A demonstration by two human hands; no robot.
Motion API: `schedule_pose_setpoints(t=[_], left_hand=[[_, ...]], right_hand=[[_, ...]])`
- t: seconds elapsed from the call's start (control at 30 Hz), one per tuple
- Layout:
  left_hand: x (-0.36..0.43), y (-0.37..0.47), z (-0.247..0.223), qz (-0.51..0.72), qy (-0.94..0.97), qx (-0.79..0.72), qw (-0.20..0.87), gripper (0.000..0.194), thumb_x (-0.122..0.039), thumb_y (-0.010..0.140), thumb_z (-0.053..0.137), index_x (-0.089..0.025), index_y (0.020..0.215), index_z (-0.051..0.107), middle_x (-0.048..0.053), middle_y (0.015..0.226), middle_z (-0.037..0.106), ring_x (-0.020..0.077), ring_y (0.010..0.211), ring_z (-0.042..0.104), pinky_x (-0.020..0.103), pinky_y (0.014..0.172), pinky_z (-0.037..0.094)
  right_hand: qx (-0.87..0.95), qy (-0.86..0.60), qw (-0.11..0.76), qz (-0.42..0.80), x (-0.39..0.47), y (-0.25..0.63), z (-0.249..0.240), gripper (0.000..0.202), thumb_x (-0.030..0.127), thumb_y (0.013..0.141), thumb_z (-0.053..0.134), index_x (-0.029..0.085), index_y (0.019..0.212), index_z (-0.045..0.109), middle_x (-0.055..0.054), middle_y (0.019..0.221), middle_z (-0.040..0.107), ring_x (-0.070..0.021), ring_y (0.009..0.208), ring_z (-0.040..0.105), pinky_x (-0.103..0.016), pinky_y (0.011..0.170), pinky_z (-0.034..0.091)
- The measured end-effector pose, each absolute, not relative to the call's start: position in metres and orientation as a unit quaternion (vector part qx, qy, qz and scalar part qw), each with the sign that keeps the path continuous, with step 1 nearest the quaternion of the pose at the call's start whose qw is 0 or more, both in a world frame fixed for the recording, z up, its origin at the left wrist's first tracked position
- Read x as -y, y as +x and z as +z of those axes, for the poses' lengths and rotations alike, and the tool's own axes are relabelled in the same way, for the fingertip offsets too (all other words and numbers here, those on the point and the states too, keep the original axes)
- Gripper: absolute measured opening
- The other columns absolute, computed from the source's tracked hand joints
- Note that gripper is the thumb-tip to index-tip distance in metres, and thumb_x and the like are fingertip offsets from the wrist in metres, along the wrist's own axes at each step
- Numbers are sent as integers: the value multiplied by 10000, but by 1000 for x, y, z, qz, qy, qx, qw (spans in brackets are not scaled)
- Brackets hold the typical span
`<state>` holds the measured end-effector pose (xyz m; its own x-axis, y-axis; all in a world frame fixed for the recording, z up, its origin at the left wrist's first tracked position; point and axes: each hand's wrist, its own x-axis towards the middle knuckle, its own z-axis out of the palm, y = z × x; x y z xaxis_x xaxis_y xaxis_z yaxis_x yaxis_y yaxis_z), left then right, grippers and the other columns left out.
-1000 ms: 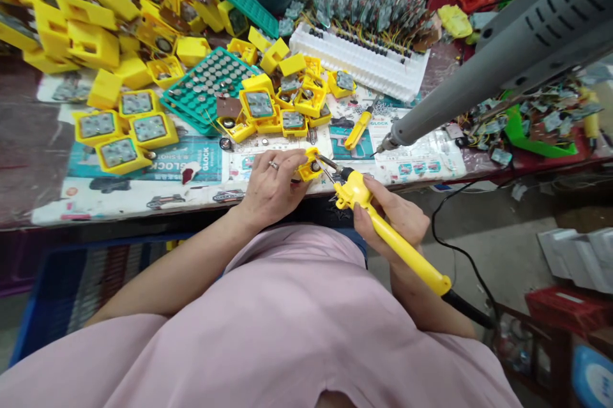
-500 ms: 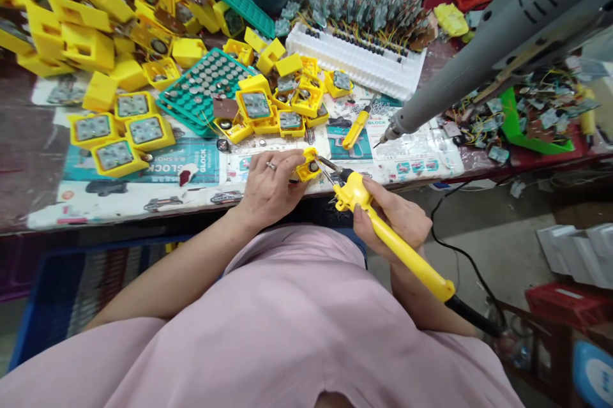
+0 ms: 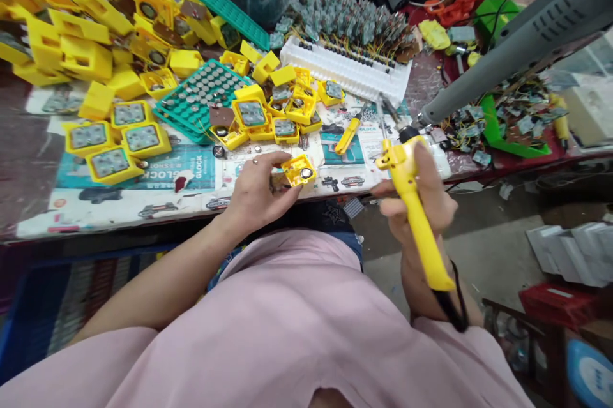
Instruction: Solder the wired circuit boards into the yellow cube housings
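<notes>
My left hand (image 3: 261, 188) holds a small open yellow housing (image 3: 297, 170) between thumb and fingers at the table's front edge; a round metal part shows inside it. My right hand (image 3: 421, 197) is wrapped round a yellow soldering iron (image 3: 414, 204), its tip pointing up and away, apart from the housing. Beyond the left hand lie several yellow housings with circuit boards (image 3: 251, 113) and a green tray (image 3: 191, 101) of round metal pieces. A yellow-handled tool (image 3: 348, 135) rests on the printed sheet between the hands.
A grey metal arm (image 3: 502, 44) slants in from the upper right. At the back, a white rack (image 3: 345, 73) stands before many circuit boards. Yellow housings (image 3: 86, 57) are heaped at the left. A green tray (image 3: 517, 140) with wired parts lies at the right.
My right hand has moved right and up with the soldering iron, away from the housing. The housing in my left hand has shifted slightly left and turned, so its inside shows more.
</notes>
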<state>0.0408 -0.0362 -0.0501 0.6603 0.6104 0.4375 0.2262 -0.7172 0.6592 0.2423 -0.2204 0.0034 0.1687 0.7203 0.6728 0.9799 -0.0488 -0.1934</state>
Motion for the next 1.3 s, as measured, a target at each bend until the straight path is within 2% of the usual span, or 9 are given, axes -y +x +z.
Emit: schedule_pose_setpoints(t=[0.1,0.2,0.3,0.47,0.63,0.77,0.83,0.97,1.3], left_hand=[[33,32,-32,272,720,-274,576,469,-425,802,674,-221,1206,549,82,1096,733,238,962,709,381,777,590],[30,26,-17,199,519,-284,781,417,-494,862,573,-211,1165,612,116,1135,740,284,961,729,437,743,618],[33,23,-11,147,396,-308,853,397,-489,887,541,-177,1091,678,152,1162,739,328,1080,710,508,868,608],[43,20,-11,123,254,-339,897,333,-404,889,564,-175,1097,685,153,1206,729,303,1237,647,501,1011,559],[44,19,-18,139,251,-343,894,330,-421,872,577,-169,1047,699,173,1176,730,354,1222,648,566,1000,563],[42,20,-18,155,232,-352,894,296,-397,886,586,-169,1031,707,151,1136,741,332,1161,680,527,966,586],[42,21,-15,152,185,-366,899,281,-364,916,559,-164,1044,710,132,1090,754,284,1046,723,434,849,629],[43,23,-5,137,133,-377,906,324,-319,1012,424,-128,1092,673,133,1002,758,187,801,745,260,621,604],[46,26,1,121,138,-369,911,480,-303,1051,306,-46,1418,479,161,897,749,208,688,742,254,552,600]], right_hand=[[664,-661,269,-222,197,262,7,399,395,1006,524,258,1380,532,-30,912,763,-109,561,645,-209,567,505],[695,-676,126,-211,169,283,1,290,235,1020,426,227,1207,648,-20,784,696,-142,659,637,-227,600,465],[735,-647,41,-198,142,297,-12,324,132,975,398,193,1156,659,-58,806,663,-189,790,612,-270,710,492],[763,-608,37,-215,121,305,-25,270,150,981,420,185,1078,670,-43,743,636,-199,805,622,-374,929,528],[749,-573,206,-260,134,287,-7,331,131,963,499,260,1262,559,-47,991,717,-193,880,709,-342,832,601],[703,-535,452,-124,147,248,20,475,191,912,644,330,1321,444,-29,1158,687,-205,1049,722,-404,928,621],[650,-539,534,-48,151,228,31,474,231,927,641,348,1319,401,-24,1161,678,-207,1049,726,-424,914,632],[597,-535,596,45,154,206,38,438,273,930,659,351,1289,421,-18,1123,702,-209,1016,738,-407,906,640],[615,-435,645,129,149,210,25,534,76,848,707,354,1254,500,25,1140,737,-165,1001,741,-330,905,651]])
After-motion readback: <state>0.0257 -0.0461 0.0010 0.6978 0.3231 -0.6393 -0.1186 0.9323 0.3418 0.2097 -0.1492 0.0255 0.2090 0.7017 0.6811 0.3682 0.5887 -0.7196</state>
